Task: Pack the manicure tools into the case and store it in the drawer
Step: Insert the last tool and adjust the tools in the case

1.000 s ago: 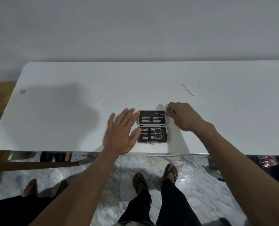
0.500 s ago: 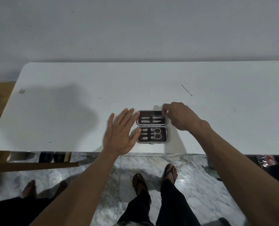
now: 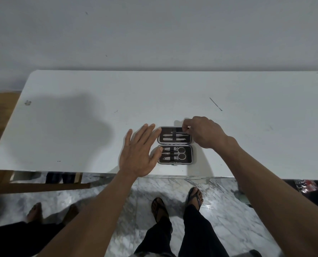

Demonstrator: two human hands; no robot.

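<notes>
A small dark manicure case (image 3: 189, 154) lies open flat near the front edge of the white table (image 3: 80, 127). Its far half holds slim metal tools (image 3: 175, 137); its near half holds scissors (image 3: 180, 152) and clippers. My left hand (image 3: 138, 151) rests flat on the table with spread fingers, touching the case's left side. My right hand (image 3: 203, 131) hovers over the far right corner of the case, its fingertips pinched on a thin tool at the top slot. A thin metal stick (image 3: 215, 104) lies alone further back on the right.
The wall rises right behind the table. A small dark mark (image 3: 27, 102) sits at the table's far left. Below the front edge I see marble floor, my sandalled feet (image 3: 195, 198) and another person's feet (image 3: 34, 212) at the left. No drawer shows.
My right hand has shifted left and a little further back over the case's far half, with a thin tool now at its top slot. My left hand has stayed put.
</notes>
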